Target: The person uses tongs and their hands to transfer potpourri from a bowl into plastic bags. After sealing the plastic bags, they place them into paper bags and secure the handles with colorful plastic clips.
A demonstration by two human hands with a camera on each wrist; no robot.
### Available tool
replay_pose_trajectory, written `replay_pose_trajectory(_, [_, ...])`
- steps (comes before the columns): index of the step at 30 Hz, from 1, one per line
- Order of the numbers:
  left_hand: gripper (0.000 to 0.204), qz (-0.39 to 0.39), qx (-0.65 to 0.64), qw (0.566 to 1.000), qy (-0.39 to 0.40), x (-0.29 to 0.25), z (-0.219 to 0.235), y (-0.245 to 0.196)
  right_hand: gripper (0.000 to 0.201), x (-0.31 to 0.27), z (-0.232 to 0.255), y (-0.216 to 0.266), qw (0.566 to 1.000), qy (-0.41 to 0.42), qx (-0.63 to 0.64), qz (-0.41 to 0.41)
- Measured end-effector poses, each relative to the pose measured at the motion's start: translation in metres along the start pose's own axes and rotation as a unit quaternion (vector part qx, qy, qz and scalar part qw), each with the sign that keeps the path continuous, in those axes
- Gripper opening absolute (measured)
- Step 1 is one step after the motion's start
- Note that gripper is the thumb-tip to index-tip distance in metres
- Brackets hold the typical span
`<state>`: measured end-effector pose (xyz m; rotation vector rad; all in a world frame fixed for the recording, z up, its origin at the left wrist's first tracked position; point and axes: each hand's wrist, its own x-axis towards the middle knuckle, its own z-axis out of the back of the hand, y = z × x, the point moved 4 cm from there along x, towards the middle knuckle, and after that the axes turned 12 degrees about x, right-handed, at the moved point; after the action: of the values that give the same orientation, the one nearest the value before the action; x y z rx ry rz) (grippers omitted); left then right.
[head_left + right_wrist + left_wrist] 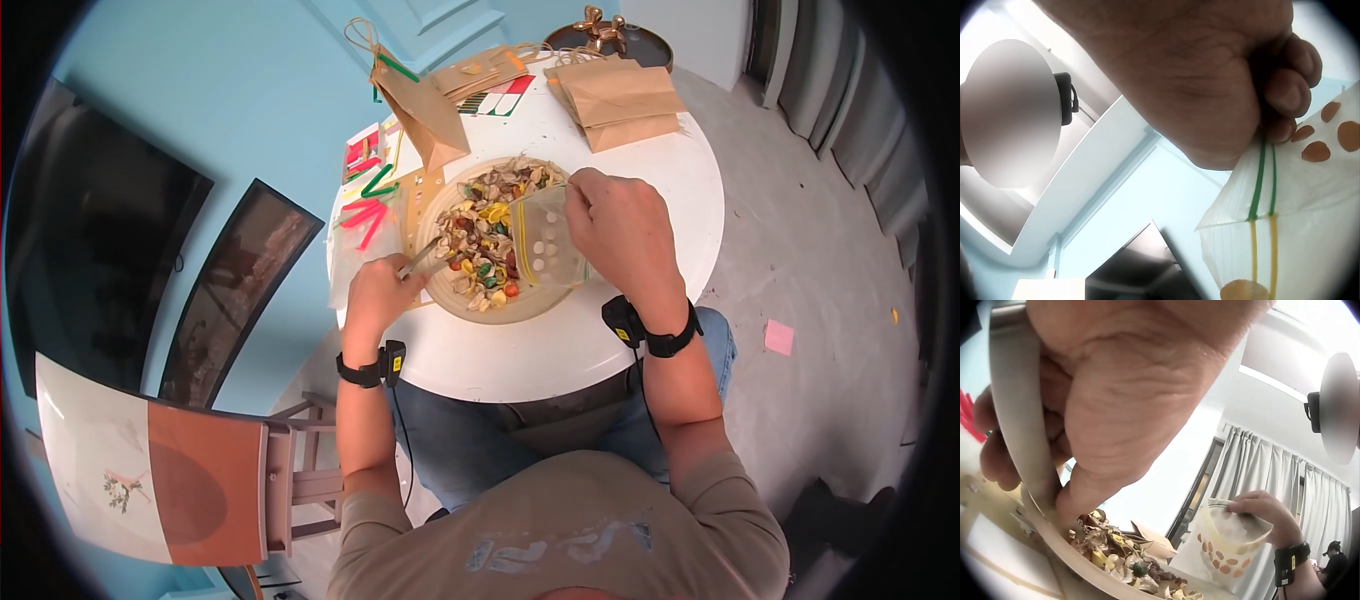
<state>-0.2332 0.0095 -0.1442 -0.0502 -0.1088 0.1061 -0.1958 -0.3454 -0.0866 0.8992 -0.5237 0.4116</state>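
Observation:
My left hand [378, 295] grips metal tongs [1017, 406] at the left rim of a round, pale plate [500, 317]. The tips of the tongs reach into a heap of dried pieces [488, 235], brown and beige with yellow, green and red bits among them. Over the plate's right side, my right hand [632, 228] pinches the top edge of a clear zip bag [548, 250] printed with dots. The bag's mouth gapes toward the heap, and its green and yellow zip strips [1262, 181] show in the right wrist view.
Brown paper bags [620, 100] lie at the back right of the white table [480, 370], and another paper bag [430, 120] stands at the back left. Pink strips [365, 218] and green strips [380, 182] lie at the left edge. A wooden stool [315, 480] is at the left.

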Motion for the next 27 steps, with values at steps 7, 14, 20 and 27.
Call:
replay_pose_trajectory(7, [0.038,-0.013,0.018,1.0,0.001,-0.001,-0.001,-0.008,0.024,0.001,-0.002,-0.001,1.0,0.002,0.003,-0.002])
replay_pose_trajectory(14, [0.029,-0.029,0.008,0.999,-0.027,-0.007,0.005,-0.009,0.024,0.0,-0.002,0.0,1.0,0.003,0.004,-0.005])
replay_pose_trajectory(20, [0.026,-0.035,-0.008,0.999,-0.028,-0.009,0.004,-0.007,0.024,0.0,-0.001,0.001,1.0,0.005,0.003,-0.006])
replay_pose_trajectory(27, [0.022,-0.053,-0.049,0.996,-0.049,-0.011,0.019,-0.008,0.024,0.0,0.001,0.0,1.0,0.001,0.009,-0.004])
